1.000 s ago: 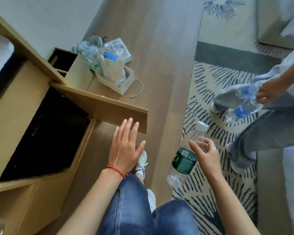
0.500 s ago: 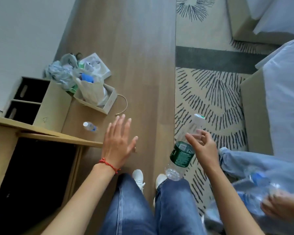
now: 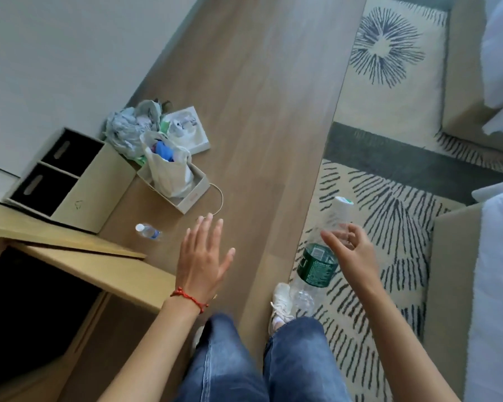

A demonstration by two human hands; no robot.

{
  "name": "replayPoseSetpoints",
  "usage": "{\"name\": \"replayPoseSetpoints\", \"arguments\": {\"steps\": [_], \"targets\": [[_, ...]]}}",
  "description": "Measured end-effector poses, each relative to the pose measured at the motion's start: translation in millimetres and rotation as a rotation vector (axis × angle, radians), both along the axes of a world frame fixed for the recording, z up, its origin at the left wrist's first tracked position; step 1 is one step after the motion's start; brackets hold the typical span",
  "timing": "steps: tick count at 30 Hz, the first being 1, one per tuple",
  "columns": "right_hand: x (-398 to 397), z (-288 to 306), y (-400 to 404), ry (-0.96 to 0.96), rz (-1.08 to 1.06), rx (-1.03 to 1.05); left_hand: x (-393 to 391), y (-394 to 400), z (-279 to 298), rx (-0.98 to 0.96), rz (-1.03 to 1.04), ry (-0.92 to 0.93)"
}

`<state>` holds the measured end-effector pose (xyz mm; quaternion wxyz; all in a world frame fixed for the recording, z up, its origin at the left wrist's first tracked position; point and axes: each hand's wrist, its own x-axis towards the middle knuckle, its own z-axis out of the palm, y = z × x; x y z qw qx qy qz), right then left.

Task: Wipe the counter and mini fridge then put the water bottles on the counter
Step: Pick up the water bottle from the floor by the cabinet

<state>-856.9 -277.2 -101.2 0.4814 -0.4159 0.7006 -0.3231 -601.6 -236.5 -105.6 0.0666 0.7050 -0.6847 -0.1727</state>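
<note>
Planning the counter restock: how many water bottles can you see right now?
2: a green-label bottle held in the right hand, and a small bottle lying on the floor. More may sit hidden among the bags.

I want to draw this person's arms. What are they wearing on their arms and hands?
Both arms are bare, with no sleeves showing. The left hand has a thin red string bracelet knotted around the wrist. The right hand has no bracelet or watch; something small on one finger might be a ring, but it is too blurry to tell. No gloves.
</note>
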Motion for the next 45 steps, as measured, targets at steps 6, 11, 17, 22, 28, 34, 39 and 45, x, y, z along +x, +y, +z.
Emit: {"name": "replayPoseSetpoints", "arguments": {"steps": [6,11,17,22,28,34,39,45], "targets": [[-26,20,-92,-0.008,0.125,-0.046,-24,-41,9,-0.063,0.167,0.05],[11,11,-141,-0.013,0.25,-0.031,-8,-62,9,-0.085,0.314,0.065],[88,-1,-191,0.022,0.449,0.007,39,-93,0,-0.097,0.477,0.083],[158,-2,-229,-0.002,0.595,0.027,87,-114,0,-0.101,0.589,0.063],[237,-7,-264,0.001,0.791,0.037,136,-120,1,-0.099,0.76,0.042],[307,-26,-301,0.014,0.979,0.089,168,-118,-16,-0.038,0.972,0.036],[365,-52,-338,0.064,1.137,0.135,192,-133,-34,0.047,1.11,0.043],[425,-91,-366,0.138,1.311,0.149,233,-163,-69,0.057,1.205,0.032]]}}
